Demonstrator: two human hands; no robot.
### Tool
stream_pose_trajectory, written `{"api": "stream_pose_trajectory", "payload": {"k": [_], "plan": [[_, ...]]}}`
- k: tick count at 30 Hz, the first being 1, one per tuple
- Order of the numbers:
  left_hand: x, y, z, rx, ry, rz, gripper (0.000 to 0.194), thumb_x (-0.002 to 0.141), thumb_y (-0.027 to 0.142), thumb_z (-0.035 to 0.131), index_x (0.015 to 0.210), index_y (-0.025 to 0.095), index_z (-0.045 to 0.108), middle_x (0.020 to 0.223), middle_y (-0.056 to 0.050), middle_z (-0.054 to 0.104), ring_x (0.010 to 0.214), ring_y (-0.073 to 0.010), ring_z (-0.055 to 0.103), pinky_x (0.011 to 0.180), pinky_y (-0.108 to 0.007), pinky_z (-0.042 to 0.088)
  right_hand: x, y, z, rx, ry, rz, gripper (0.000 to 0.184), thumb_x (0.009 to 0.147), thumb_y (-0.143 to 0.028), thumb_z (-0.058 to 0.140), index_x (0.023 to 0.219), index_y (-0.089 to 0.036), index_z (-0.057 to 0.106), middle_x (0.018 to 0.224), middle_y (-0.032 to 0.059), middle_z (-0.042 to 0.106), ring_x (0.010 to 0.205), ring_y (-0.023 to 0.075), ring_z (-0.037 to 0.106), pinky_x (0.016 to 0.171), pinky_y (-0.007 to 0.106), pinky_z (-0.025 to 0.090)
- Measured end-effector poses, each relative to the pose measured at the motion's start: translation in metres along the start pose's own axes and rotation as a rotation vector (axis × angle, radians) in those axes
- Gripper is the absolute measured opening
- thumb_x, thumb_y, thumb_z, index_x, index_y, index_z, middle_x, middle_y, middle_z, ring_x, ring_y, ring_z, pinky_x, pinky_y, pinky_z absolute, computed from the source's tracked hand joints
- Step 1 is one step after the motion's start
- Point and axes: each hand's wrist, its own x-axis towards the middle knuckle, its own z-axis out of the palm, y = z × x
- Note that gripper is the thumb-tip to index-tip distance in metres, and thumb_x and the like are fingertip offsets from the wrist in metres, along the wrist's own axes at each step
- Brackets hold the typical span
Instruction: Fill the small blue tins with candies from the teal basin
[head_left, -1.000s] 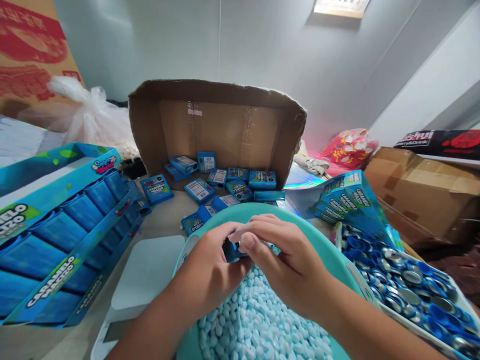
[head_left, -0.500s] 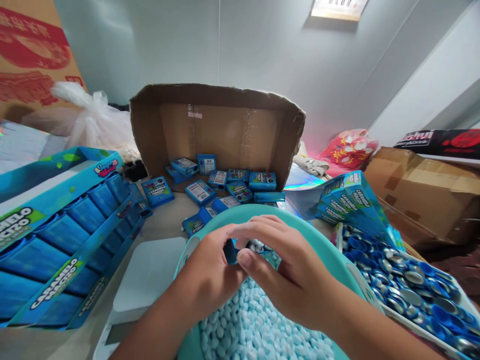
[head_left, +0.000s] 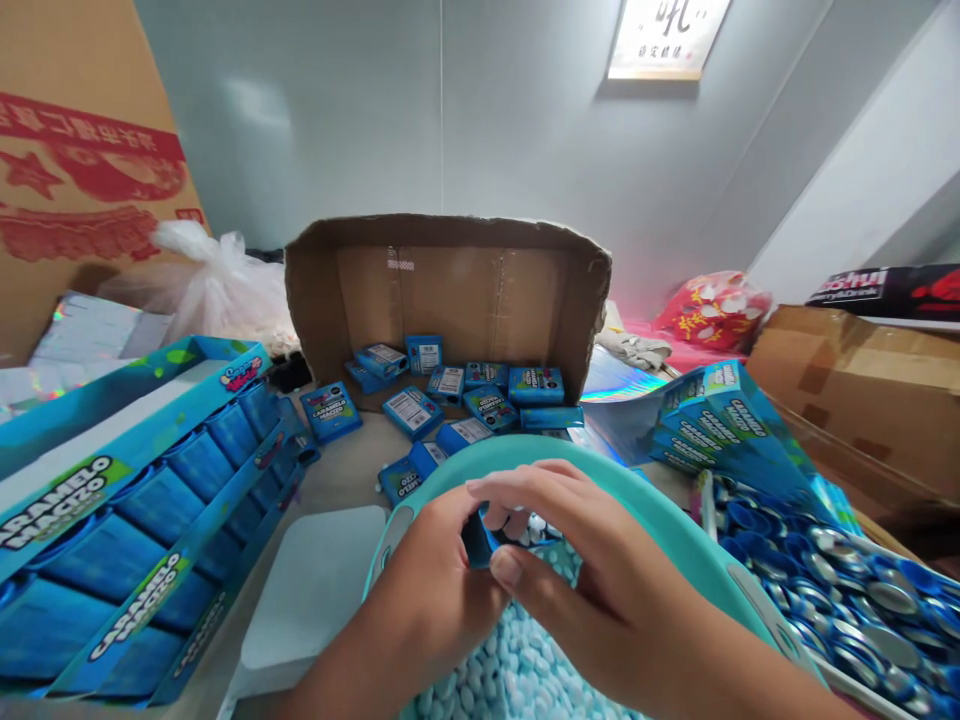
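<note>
Over the teal basin (head_left: 697,560), both hands are working one small blue tin (head_left: 480,535). The left hand (head_left: 431,590) is pinching the tin by its left side, fingers closed on it; the right hand (head_left: 592,590) is curling over it from the right, thumb pressing its lower edge. White candies (head_left: 534,528) are showing inside the tin now, where a second ago the fingers were covering it, so it looks filled and the hands seem to be at the closing stage. The view is also tilting up versus the earlier frames. Under the hands, the basin is holding a heap of pale blue candies (head_left: 517,670). Further out: a tray of blue and silver lids (head_left: 825,585) on the right, a white scale (head_left: 315,590) on the left, a blue display carton (head_left: 127,520) beyond it, and finished little boxes (head_left: 450,395) lying in and before the cardboard box (head_left: 450,280).
</note>
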Motion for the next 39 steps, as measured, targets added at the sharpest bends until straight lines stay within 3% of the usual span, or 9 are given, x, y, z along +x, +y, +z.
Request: {"api": "stream_pose_trajectory", "payload": {"k": [7,11,16,22,27,32,39], "plan": [[-0.002,-0.005,0.002,0.003,0.03,-0.019,0.02,0.072,0.014,0.057,0.091,0.018,0.056,0.087,0.001,0.061,0.083,-0.0177,0.057,0.069,-0.023,0.045,-0.003,0.001,0.0,-0.007,0.054,-0.074,0.041,0.091,-0.016,0.059,0.13,-0.028,0.053,0.107,0.0,0.071,0.095,0.0185,0.063,0.089,0.036,0.048],[-0.002,-0.006,0.001,-0.008,0.013,-0.008,0.03,0.073,0.016,0.056,0.103,0.019,0.06,0.099,-0.002,0.064,0.094,-0.0219,0.06,0.077,-0.027,0.048,-0.002,0.002,0.0,0.03,0.044,-0.078,0.047,0.092,-0.018,0.058,0.137,-0.03,0.048,0.104,-0.0007,0.07,0.095,0.018,0.064,0.091,0.037,0.049],[-0.003,-0.003,0.001,0.014,0.034,-0.013,0.028,0.07,0.015,0.057,0.097,0.018,0.062,0.096,-0.002,0.065,0.092,-0.0227,0.061,0.078,-0.028,0.049,-0.004,0.0,-0.005,-0.087,0.009,-0.124,0.048,0.094,-0.021,0.057,0.139,-0.032,0.043,0.108,-0.0019,0.071,0.096,0.0188,0.068,0.105,0.042,0.039],[-0.002,-0.004,0.002,-0.009,0.029,-0.029,0.044,0.071,0.012,0.057,0.114,0.019,0.064,0.113,-0.005,0.067,0.099,-0.0243,0.063,0.088,-0.032,0.052,-0.002,-0.002,-0.009,-0.181,-0.01,-0.169,0.045,0.095,-0.023,0.056,0.137,-0.032,0.042,0.11,-0.002,0.072,0.093,0.0195,0.068,0.1,0.04,0.043],[-0.001,-0.01,0.005,-0.023,0.117,-0.057,0.045,0.076,0.022,0.068,0.121,0.02,0.064,0.118,-0.007,0.067,0.105,-0.0272,0.064,0.09,-0.034,0.053,-0.002,0.004,-0.014,-0.182,0.123,-0.044,0.025,0.099,-0.023,0.052,0.123,-0.029,0.056,0.111,0.0013,0.068,0.104,0.0203,0.062,0.091,0.035,0.046],[0.002,-0.016,0.006,-0.027,0.225,-0.113,0.046,0.075,0.023,0.072,0.121,0.026,0.064,0.116,-0.004,0.068,0.104,-0.0239,0.066,0.092,-0.035,0.053,0.001,0.012,-0.021,-0.128,0.256,0.101,0.015,0.102,-0.027,0.051,0.094,-0.025,0.064,0.096,0.0012,0.064,0.089,0.0169,0.06,0.075,0.03,0.046],[0.005,-0.011,0.005,-0.062,0.306,-0.081,0.044,0.074,0.025,0.075,0.116,0.021,0.064,0.111,-0.006,0.07,0.101,-0.0247,0.067,0.092,-0.035,0.053,0.004,0.02,-0.021,-0.244,0.161,0.209,0.018,0.1,-0.026,0.05,0.091,-0.023,0.065,0.095,0.0024,0.061,0.086,0.0195,0.058,0.077,0.035,0.044]]}}
